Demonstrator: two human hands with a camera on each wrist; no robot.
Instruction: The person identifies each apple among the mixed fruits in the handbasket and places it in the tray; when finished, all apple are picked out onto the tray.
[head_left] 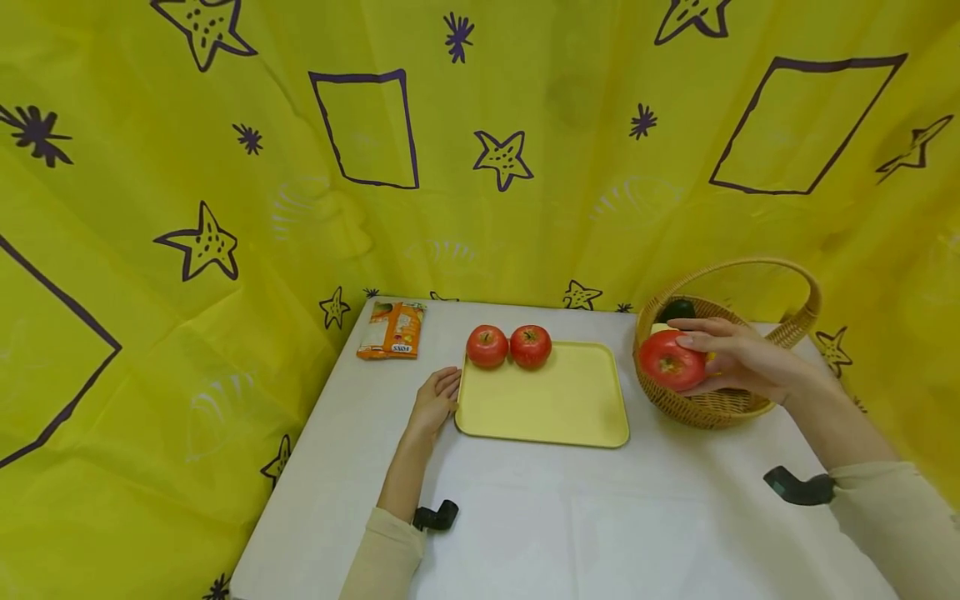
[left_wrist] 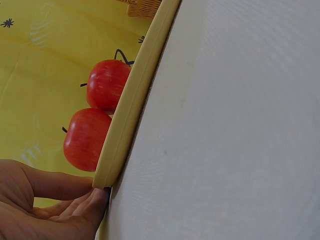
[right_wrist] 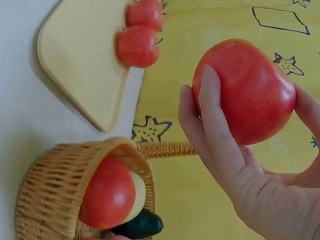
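My right hand [head_left: 738,358] holds a red apple [head_left: 672,361] between thumb and fingers, above the front of a wicker basket [head_left: 701,412]. Up close in the right wrist view, the fingers curl round the apple [right_wrist: 245,95]. Two more red apples, a left one [head_left: 487,347] and a right one [head_left: 530,347], sit side by side at the back left of a pale yellow tray [head_left: 547,400]. At the tray's left edge is my left hand [head_left: 437,398]; the left wrist view shows its thumb and fingers pinching the rim [left_wrist: 107,172].
Inside the basket lie another red fruit [right_wrist: 107,192], a pale round thing [right_wrist: 137,195] and a dark green item [right_wrist: 140,225]. The basket's tall handle [head_left: 806,287] arches over it. An orange snack packet [head_left: 392,331] lies at the table's back left. A yellow patterned curtain [head_left: 555,225] hangs behind.
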